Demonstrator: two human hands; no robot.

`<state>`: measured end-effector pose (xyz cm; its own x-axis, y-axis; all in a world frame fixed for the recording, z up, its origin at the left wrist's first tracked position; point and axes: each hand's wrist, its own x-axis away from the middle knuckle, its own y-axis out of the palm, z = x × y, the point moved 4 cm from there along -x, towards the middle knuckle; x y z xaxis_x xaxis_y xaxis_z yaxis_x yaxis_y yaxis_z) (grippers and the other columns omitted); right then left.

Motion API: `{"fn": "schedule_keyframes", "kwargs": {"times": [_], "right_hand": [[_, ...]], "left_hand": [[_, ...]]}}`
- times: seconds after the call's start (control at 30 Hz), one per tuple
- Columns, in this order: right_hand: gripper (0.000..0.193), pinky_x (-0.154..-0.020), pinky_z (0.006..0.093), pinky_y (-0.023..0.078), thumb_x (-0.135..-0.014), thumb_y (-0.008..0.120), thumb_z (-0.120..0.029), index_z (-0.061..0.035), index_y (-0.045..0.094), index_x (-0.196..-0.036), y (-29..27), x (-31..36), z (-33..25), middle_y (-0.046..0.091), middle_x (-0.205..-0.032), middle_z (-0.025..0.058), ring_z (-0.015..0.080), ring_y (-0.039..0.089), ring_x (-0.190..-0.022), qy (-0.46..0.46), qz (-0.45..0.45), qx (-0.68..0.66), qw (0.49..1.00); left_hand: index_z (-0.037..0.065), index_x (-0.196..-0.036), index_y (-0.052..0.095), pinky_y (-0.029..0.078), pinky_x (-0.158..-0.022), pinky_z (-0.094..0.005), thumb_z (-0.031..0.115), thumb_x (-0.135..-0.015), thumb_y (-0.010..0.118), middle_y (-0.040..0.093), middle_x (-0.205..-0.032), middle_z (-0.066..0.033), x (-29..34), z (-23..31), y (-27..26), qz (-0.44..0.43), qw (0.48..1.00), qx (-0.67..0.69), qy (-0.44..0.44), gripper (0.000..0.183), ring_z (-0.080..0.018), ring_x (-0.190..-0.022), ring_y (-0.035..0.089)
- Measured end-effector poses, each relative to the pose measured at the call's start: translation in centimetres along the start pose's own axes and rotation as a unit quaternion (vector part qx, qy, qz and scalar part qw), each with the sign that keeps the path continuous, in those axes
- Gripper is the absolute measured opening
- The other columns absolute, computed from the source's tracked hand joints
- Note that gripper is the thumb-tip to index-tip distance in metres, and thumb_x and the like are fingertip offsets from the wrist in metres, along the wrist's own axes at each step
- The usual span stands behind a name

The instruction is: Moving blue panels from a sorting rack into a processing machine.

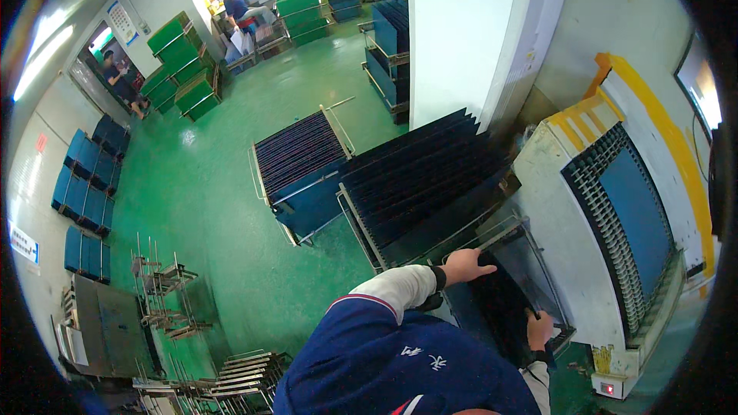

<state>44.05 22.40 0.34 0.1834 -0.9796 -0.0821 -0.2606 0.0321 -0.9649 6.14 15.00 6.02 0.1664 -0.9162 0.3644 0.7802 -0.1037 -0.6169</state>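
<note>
Panel racks (307, 187), a roller machine (555, 238) and a glossy green floor (204, 200) mark this as a factory workshop.

White characters (437, 363) on the blue jacket (361, 369); illegible print on blue-and-white wall notices (123, 21)

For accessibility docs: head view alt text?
Bare left hand and right hand at a dark panel in a metal rack, beside a white machine with a blue panel on its sloping face. Loaded racks stand on the green floor.
</note>
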Motion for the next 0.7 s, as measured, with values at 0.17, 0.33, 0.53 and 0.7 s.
{"fn": "schedule_keyframes", "kwargs": {"times": [0.17, 0.33, 0.53, 0.7], "right_hand": [[0.050, -0.064, 0.0511, 0.040, -0.080, 0.076, -0.046, 0.0017, 0.062, -0.072, -0.4, 0.0, -0.5, 0.061, -0.074, 0.0235, 0.0453, 0.058, -0.074, -0.003, -0.004, -0.005, 1.000], [0.048, -0.067, 0.0511, 0.042, -0.081, 0.075, -0.045, 0.0011, 0.064, -0.075, -0.3, 0.1, -0.2, 0.063, -0.077, 0.0238, 0.0449, 0.060, -0.077, -0.005, -0.005, -0.010, 1.000], [0.028, -0.071, 0.0503, 0.051, -0.078, 0.076, -0.035, -0.0078, 0.072, -0.085, -1.1, 0.0, -1.0, 0.071, -0.087, 0.0181, 0.0418, 0.067, -0.084, 0.025, -0.048, 0.034, 0.998], [0.047, -0.067, 0.0523, 0.043, -0.081, 0.075, -0.045, 0.0000, 0.064, -0.077, -1.1, 0.1, -0.9, 0.064, -0.079, 0.0235, 0.0452, 0.060, -0.079, 0.020, -0.037, -0.001, 0.999]], "left_hand": [[-0.005, -0.128, 0.058, 0.053, -0.090, -0.0465, 0.073, -0.083, 0.060, 0.069, -0.109, -0.0238, 0.1, 0.0, -0.1, 0.013, 1.000, -0.009, 0.007, 0.090, -0.0404, -0.105, 0.066], [-0.005, -0.120, 0.062, 0.052, -0.090, -0.0456, 0.069, -0.084, 0.062, 0.070, -0.108, -0.0232, 0.4, 0.5, -0.4, 0.015, 1.000, -0.007, 0.001, 0.083, -0.0394, -0.104, 0.067], [-0.005, -0.123, 0.060, 0.053, -0.087, -0.0470, 0.073, -0.084, 0.060, 0.070, -0.104, -0.0236, -0.2, -0.2, 0.1, 0.017, 1.000, -0.010, 0.016, 0.087, -0.0413, -0.100, 0.067], [-0.005, -0.122, 0.060, 0.053, -0.087, -0.0469, 0.072, -0.084, 0.061, 0.070, -0.106, -0.0236, -0.2, -0.1, 0.1, 0.011, 1.000, -0.010, 0.009, 0.086, -0.0409, -0.101, 0.067]]}}
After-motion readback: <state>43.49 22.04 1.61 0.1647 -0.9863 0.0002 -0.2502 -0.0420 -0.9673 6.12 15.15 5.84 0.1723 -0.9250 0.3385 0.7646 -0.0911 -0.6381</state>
